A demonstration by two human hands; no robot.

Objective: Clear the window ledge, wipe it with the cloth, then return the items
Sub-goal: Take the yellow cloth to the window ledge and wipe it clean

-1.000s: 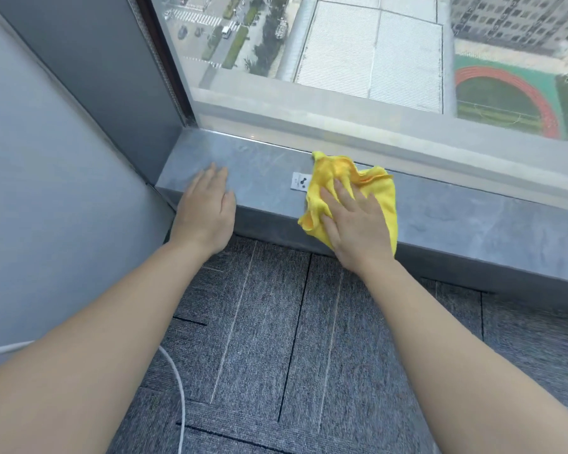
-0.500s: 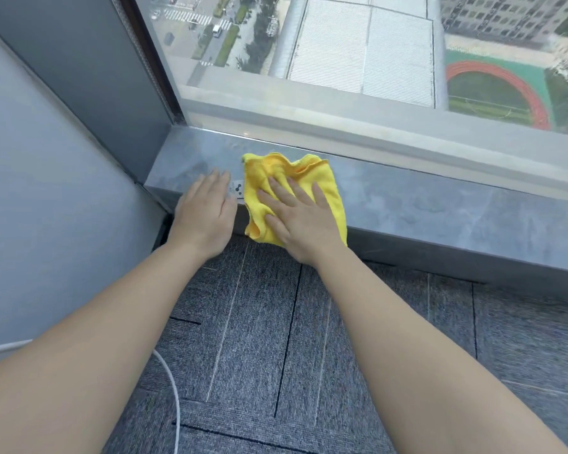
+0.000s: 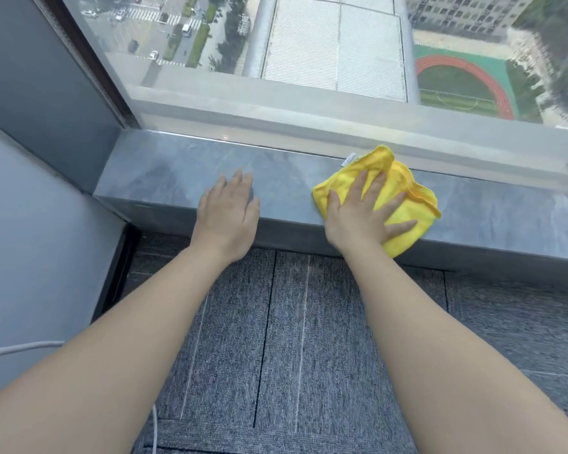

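The grey stone window ledge (image 3: pixel 164 172) runs along the base of the window, and nothing stands on the stretch I can see. My right hand (image 3: pixel 363 217) lies flat with spread fingers on a crumpled yellow cloth (image 3: pixel 418 209), pressing it onto the ledge near the front edge. The cloth's lower corner hangs slightly over that edge, and a small white label sticks out at its top left. My left hand (image 3: pixel 228 214) rests palm down on the bare ledge to the left of the cloth, holding nothing.
The window glass (image 3: pixel 309 60) rises right behind the ledge. A grey wall (image 3: pixel 30 240) closes off the ledge's left end. Grey carpet tiles (image 3: pixel 292 339) cover the floor below. A white cable (image 3: pixel 17 349) runs in from the lower left.
My right hand slid the cloth left up to my left hand, then back right, leaving a gap between them. My left hand stayed flat on the ledge.
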